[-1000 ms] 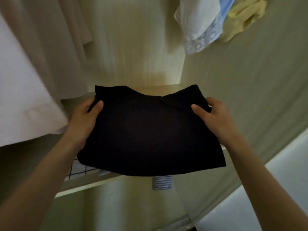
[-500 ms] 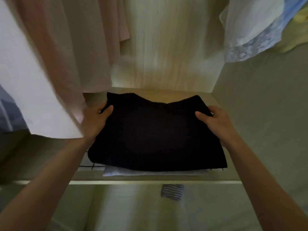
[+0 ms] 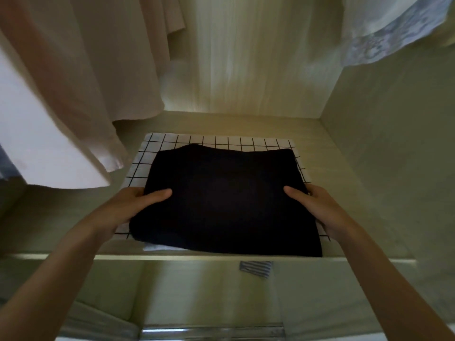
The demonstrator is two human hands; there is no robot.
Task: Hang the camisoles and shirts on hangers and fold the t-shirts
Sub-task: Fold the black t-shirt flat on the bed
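A folded black t-shirt [image 3: 226, 198] lies on top of a folded white garment with a black grid pattern [image 3: 221, 141], on a pale wooden wardrobe shelf [image 3: 344, 173]. My left hand [image 3: 133, 205] grips the black t-shirt's left edge, thumb on top and fingers underneath. My right hand [image 3: 317, 207] holds its right edge the same way. A little of a white fabric layer [image 3: 157, 247] shows under the t-shirt's front left corner.
Pale pink and white garments [image 3: 61, 94] hang at the left, reaching down close to the shelf. A white garment with blue lace trim [image 3: 384, 33] hangs at the upper right. A small striped tab [image 3: 256, 268] sits below the shelf's front edge. Wardrobe walls close in behind and right.
Both hands have carried the black t-shirt forward and down onto the grid-patterned garment on the shelf. The view has tilted down, so more of the shelf shows.
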